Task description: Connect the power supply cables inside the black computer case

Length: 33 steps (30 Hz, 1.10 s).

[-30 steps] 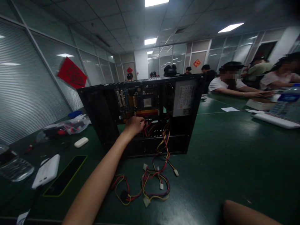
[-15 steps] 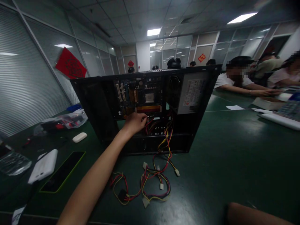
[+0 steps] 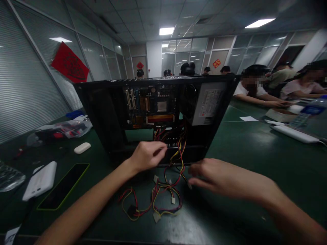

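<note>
An open black computer case point(image 3: 94, 115) stands upright on the green table, its inside facing me. The motherboard point(image 3: 162, 106) and the power supply point(image 3: 211, 103) show in it. My left hand point(image 3: 148, 154) is before the lower part of the case, fingers closed together; whatever they may hold is hidden. Red, yellow and black power cables point(image 3: 182, 149) hang out of the case and loop onto the table, ending in several white plugs point(image 3: 173, 200). Over the cables at the right, my right hand point(image 3: 214, 175) has thumb and fingers apart, close to one plug point(image 3: 189, 185); contact cannot be told.
To the left lie a green-edged phone point(image 3: 63, 187), a white device point(image 3: 40, 180), a white oval case point(image 3: 82, 148) and a plastic bag point(image 3: 63, 131). At the right are a water bottle point(image 3: 310, 114), an open box point(image 3: 281, 115) and people seated along the table.
My left hand has come out of the case, down and towards me. My right hand has risen from the lower right edge to the cables. The view has shifted slightly.
</note>
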Motion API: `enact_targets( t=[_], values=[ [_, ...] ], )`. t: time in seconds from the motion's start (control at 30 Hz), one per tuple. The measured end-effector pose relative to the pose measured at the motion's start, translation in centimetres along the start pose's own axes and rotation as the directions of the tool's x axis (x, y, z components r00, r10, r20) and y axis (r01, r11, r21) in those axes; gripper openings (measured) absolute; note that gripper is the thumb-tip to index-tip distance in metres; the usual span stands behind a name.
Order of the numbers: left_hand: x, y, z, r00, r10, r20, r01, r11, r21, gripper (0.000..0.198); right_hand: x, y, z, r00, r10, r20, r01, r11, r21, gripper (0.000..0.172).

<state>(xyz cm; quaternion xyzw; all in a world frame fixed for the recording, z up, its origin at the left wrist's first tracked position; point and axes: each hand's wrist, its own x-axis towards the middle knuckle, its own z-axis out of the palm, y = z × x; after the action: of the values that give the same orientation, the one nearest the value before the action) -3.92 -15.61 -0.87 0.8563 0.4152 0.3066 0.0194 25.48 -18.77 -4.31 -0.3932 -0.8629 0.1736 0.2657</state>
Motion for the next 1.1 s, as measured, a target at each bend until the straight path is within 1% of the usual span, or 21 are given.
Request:
enact_targets(
  t=[0.03, 0.07, 0.1, 0.13, 0.2, 0.23, 0.27, 0.3, 0.37, 0.43, 0.47, 0.53, 0.57, 0.67, 0.77, 0.83, 0.93, 0.97, 1.0, 1.03, 1.1],
  values=[
    [-1.6, 1.1, 0.8, 0.996, -0.026, 0.09, 0.029, 0.999, -0.03, 0.03, 1.7, 0.1, 0.3, 0.991, -0.037, 0.128, 0.036, 0.999, 0.006, 0.024],
    [-3.2, 2.0, 1.6, 0.985, -0.09, 0.148, 0.097, 0.994, -0.043, 0.028, 2.8, 0.1, 1.0, 0.988, -0.049, 0.144, 0.046, 0.999, 0.024, 0.026],
    [-4.6, 2.7, 2.4, 0.969, -0.156, 0.194, 0.17, 0.984, -0.058, 0.036, 3.5, -0.1, 2.2, 0.988, -0.07, 0.139, 0.062, 0.996, 0.066, 0.035],
    [-5.9, 3.2, 3.1, 0.951, -0.205, 0.233, 0.23, 0.969, -0.086, 0.053, 3.7, -0.5, 3.6, 0.983, -0.108, 0.147, 0.087, 0.986, 0.142, 0.045],
    [-7.8, 3.5, 4.1, 0.915, -0.26, 0.308, 0.319, 0.934, -0.16, 0.07, 3.2, -1.8, 6.9, 0.987, -0.131, 0.092, 0.099, 0.951, 0.294, 0.054],
    [-8.5, 3.5, 4.3, 0.904, -0.265, 0.335, 0.348, 0.912, -0.219, 0.073, 2.6, -2.7, 8.4, 0.991, -0.118, 0.068, 0.084, 0.923, 0.376, 0.056],
    [-8.9, 3.5, 4.3, 0.896, -0.263, 0.358, 0.374, 0.882, -0.288, 0.071, 2.1, -3.5, 9.8, 0.993, -0.108, 0.043, 0.078, 0.893, 0.443, 0.06],
    [-9.3, 3.5, 4.3, 0.889, -0.265, 0.374, 0.402, 0.842, -0.359, 0.069, 1.6, -4.3, 10.8, 0.997, -0.081, -0.003, 0.071, 0.861, 0.504, 0.059],
    [-9.9, 3.9, 4.0, 0.874, -0.298, 0.385, 0.465, 0.745, -0.479, 0.066, 0.9, -5.5, 11.9, 0.998, -0.003, -0.058, 0.037, 0.8, 0.599, 0.052],
    [-10.4, 4.6, 3.5, 0.847, -0.354, 0.397, 0.526, 0.667, -0.527, 0.06, 0.3, -6.2, 12.1, 0.995, 0.071, -0.071, -0.01, 0.772, 0.636, 0.048],
    [-10.7, 5.0, 3.3, 0.836, -0.368, 0.407, 0.544, 0.65, -0.531, 0.055, 0.0, -6.3, 12.1, 0.992, 0.104, -0.071, -0.035, 0.771, 0.636, 0.048],
    [-11.3, 5.6, 2.9, 0.831, -0.352, 0.431, 0.548, 0.654, -0.521, 0.05, -0.9, -6.5, 11.9, 0.983, 0.165, -0.077, -0.082, 0.779, 0.621, 0.053],
    [-11.6, 5.9, 2.7, 0.834, -0.337, 0.437, 0.54, 0.664, -0.518, 0.052, -1.5, -6.5, 11.8, 0.979, 0.187, -0.082, -0.099, 0.785, 0.612, 0.055],
    [-12.5, 6.2, 2.1, 0.848, -0.34, 0.407, 0.525, 0.645, -0.556, 0.06, -3.5, -6.3, 11.7, 0.98, 0.188, -0.07, -0.121, 0.831, 0.544, 0.052],
    [-13.3, 5.9, 1.6, 0.846, -0.388, 0.366, 0.532, 0.562, -0.634, 0.059, -5.3, -5.8, 11.3, 0.981, 0.169, -0.098, -0.116, 0.908, 0.403, 0.043],
    [-13.6, 5.8, 1.4, 0.841, -0.426, 0.334, 0.534, 0.553, -0.64, 0.048, -6.0, -5.4, 11.0, 0.972, 0.173, -0.157, -0.118, 0.943, 0.31, 0.04],
    [-13.9, 6.1, 1.3, 0.867, -0.421, 0.265, 0.487, 0.609, -0.626, 0.03, -6.4, -5.0, 11.0, 0.955, 0.184, -0.232, -0.136, 0.969, 0.207, 0.037],
    [-14.1, 6.3, 1.3, 0.872, -0.417, 0.258, 0.477, 0.599, -0.644, 0.028, -6.4, -5.0, 11.1, 0.952, 0.188, -0.244, -0.146, 0.973, 0.18, 0.036],
    [-14.3, 6.6, 1.3, 0.865, -0.419, 0.277, 0.486, 0.556, -0.675, 0.027, -6.4, -5.0, 11.2, 0.95, 0.191, -0.248, -0.156, 0.975, 0.157, 0.036],
    [-14.7, 6.9, 1.2, 0.846, -0.43, 0.317, 0.511, 0.48, -0.713, 0.026, -6.4, -5.1, 11.3, 0.948, 0.196, -0.25, -0.166, 0.977, 0.135, 0.036],
    [-15.7, 7.7, 1.1, 0.796, -0.441, 0.415, 0.56, 0.275, -0.781, 0.034, -6.4, -5.4, 11.6, 0.943, 0.202, -0.264, -0.181, 0.978, 0.1, 0.035]
  ],
)
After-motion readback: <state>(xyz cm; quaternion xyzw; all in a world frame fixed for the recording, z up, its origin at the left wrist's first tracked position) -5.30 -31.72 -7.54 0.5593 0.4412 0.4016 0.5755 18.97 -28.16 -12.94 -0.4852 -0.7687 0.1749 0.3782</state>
